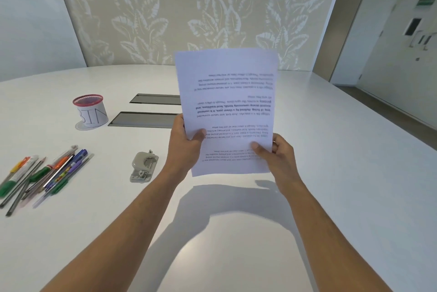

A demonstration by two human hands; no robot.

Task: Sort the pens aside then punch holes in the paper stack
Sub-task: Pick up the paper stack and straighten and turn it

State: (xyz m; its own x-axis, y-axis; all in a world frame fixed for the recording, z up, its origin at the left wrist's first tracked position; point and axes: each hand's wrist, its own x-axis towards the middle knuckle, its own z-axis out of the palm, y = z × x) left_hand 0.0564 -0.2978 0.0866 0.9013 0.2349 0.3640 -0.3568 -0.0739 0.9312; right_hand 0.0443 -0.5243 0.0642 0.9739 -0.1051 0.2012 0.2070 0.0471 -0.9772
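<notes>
I hold a white paper stack (227,93) upright above the table, its printed text upside down to me. My left hand (186,142) grips its lower left edge, thumb on the front. My right hand (276,152) grips the lower right edge the same way. A small grey hole punch (143,166) sits on the table just left of my left hand. Several pens and markers (45,173) lie in a loose pile near the table's left edge.
A pink mesh cup (91,111) with a paper label reading BIN stands at the back left. Two dark cable hatches (146,112) are set in the white table (331,173) behind the paper. A patterned wall lies beyond; a door is at the right.
</notes>
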